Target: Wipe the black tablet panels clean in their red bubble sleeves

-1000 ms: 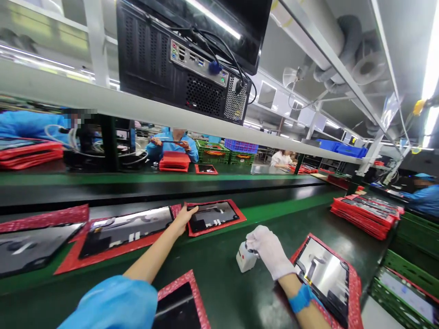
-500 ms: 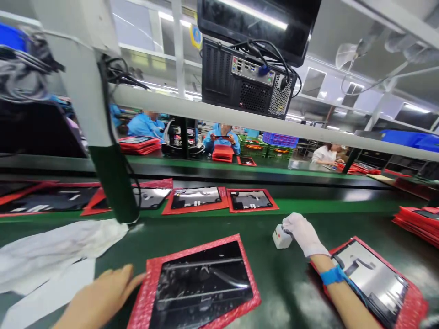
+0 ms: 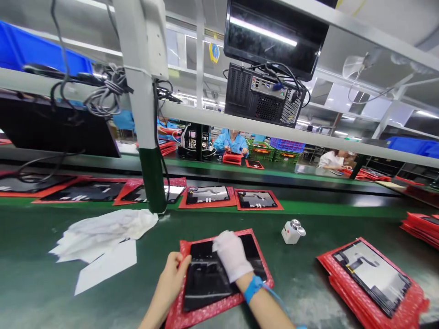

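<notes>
A black glass screen panel [image 3: 202, 285] lies on a red bubble-wrap sheet [image 3: 262, 251] on the green bench. My bare left hand [image 3: 173, 274] is closed at the sheet's left edge, thumb and fingers pinching it beside the panel. On top of the panel rests my right hand [image 3: 231, 256], in a white glove with a blue wrist strap; its fingers are bunched and pressed to the glass, and whatever they hold is hidden. A small white pump bottle [image 3: 291, 232] with a metal top stands to the right, apart from both hands.
A stack of red wraps with a panel [image 3: 373, 274] on top lies at right. At left are a white cloth [image 3: 106, 228] and white paper [image 3: 106, 267]. Several wrapped panels line the back ledge, behind a green-white post [image 3: 152, 183]. Co-workers sit beyond.
My right hand has left the pump bottle and moved left onto the panel. My left hand has closed on the sheet's edge. The camera view has turned left.
</notes>
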Tool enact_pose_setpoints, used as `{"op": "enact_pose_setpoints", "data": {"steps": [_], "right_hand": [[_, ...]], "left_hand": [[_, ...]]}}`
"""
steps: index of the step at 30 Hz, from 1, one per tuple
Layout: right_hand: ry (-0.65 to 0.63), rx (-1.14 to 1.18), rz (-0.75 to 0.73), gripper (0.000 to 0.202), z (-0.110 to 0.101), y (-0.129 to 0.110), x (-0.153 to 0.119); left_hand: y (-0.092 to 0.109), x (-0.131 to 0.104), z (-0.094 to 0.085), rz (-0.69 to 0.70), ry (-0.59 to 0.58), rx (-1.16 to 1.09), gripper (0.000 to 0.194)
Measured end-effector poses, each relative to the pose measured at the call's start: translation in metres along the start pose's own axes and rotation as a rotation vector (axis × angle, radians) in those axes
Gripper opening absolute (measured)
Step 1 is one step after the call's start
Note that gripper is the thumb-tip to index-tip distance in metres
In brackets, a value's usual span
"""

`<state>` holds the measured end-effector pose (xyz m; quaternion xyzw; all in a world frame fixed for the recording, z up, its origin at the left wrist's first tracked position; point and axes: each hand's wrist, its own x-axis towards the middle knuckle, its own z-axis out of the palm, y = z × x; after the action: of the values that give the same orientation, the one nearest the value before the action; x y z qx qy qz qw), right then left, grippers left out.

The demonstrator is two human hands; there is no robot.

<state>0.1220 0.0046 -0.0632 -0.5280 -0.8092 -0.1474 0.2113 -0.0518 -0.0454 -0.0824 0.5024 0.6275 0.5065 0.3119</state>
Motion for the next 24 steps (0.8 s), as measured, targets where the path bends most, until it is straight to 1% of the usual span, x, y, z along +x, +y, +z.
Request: {"op": "enact_pose_setpoints", "data": {"steps": [2,3,4,5,7,8,9,10,11,12,14,15,16,17,18,19,21,22,23,24], "right_hand": [[0.041,-0.08,0.173,0.025,-0.003,0.028,-0.01],[0.056,-0.12,0.248,0.028,-0.004,0.034,-0.018],[0.067,-0.155,0.307,0.029,-0.004,0.031,-0.028],[0.072,-0.186,0.345,0.029,-0.002,0.021,-0.038],[0.089,-0.219,0.317,0.027,0.006,-0.01,-0.058],[0.105,-0.22,0.249,0.03,0.009,-0.023,-0.068],[0.138,-0.213,0.171,0.032,0.011,-0.029,-0.078],[0.155,-0.205,0.138,0.03,0.011,-0.027,-0.089],[0.167,-0.216,0.158,0.029,0.008,-0.017,-0.099],[0.174,-0.239,0.218,0.027,0.002,-0.002,-0.109],[0.176,-0.323,0.4,0.023,-0.01,0.03,-0.127],[0.18,-0.368,0.468,0.023,-0.013,0.038,-0.133],[0.178,-0.406,0.497,0.024,-0.014,0.038,-0.136],[0.17,-0.423,0.486,0.025,-0.012,0.029,-0.136],[0.161,-0.416,0.432,0.026,-0.008,0.013,-0.132],[0.134,-0.392,0.348,0.03,-0.003,-0.006,-0.124],[0.104,-0.261,0.191,0.031,0.003,-0.04,-0.096],[0.087,-0.202,0.137,0.032,0.0,-0.048,-0.078],[0.039,-0.103,0.099,0.032,-0.007,-0.048,-0.059],[-0.034,0.012,0.165,0.036,-0.016,-0.039,-0.04]], "left_hand": [[-0.003,-0.001,0.009,0.0,-0.021,-0.072,0.036],[-0.003,-0.001,0.013,-0.004,-0.041,-0.106,0.043],[-0.004,-0.001,0.017,-0.009,-0.061,-0.14,0.05],[-0.004,-0.001,0.02,-0.017,-0.078,-0.172,0.056],[-0.004,0.0,0.023,-0.037,-0.099,-0.233,0.066],[-0.004,-0.001,0.023,-0.046,-0.105,-0.262,0.069],[-0.005,-0.001,0.022,-0.055,-0.111,-0.289,0.072],[-0.006,-0.001,0.022,-0.064,-0.116,-0.315,0.075],[-0.007,-0.002,0.021,-0.071,-0.121,-0.341,0.077],[-0.008,-0.003,0.021,-0.076,-0.126,-0.365,0.078],[-0.009,-0.005,0.023,-0.088,-0.128,-0.407,0.08],[-0.008,-0.006,0.025,-0.093,-0.127,-0.425,0.081],[-0.007,-0.007,0.026,-0.097,-0.125,-0.441,0.081],[-0.005,-0.008,0.027,-0.1,-0.123,-0.453,0.082],[-0.002,-0.009,0.027,-0.1,-0.125,-0.462,0.083],[0.002,-0.01,0.026,-0.096,-0.131,-0.469,0.085],[0.012,-0.014,0.022,-0.067,-0.152,-0.481,0.088],[0.016,-0.016,0.019,-0.046,-0.162,-0.487,0.089],[0.021,-0.017,0.016,-0.023,-0.172,-0.495,0.09],[0.024,-0.019,0.013,-0.002,-0.179,-0.502,0.089]]}}
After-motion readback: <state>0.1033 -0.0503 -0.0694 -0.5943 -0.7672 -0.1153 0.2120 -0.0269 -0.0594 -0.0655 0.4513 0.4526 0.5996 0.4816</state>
